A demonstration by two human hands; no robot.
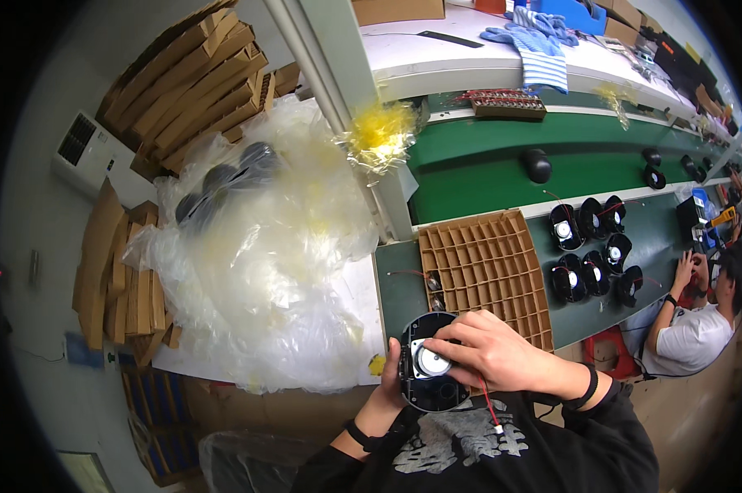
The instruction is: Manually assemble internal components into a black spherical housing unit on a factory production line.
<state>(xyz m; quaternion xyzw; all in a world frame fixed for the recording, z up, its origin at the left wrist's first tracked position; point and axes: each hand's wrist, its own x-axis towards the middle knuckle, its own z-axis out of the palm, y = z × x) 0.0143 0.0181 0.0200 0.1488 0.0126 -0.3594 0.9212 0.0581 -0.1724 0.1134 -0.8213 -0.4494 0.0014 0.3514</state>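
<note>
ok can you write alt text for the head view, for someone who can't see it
A person's left hand holds a round black housing while the right hand touches the round silver part inside it. Beyond lies a divided cardboard tray, with clear plastic sheeting heaped at left and more black housings at right.

A black housing, silver-white speaker inside, faces up between the hands.
</note>
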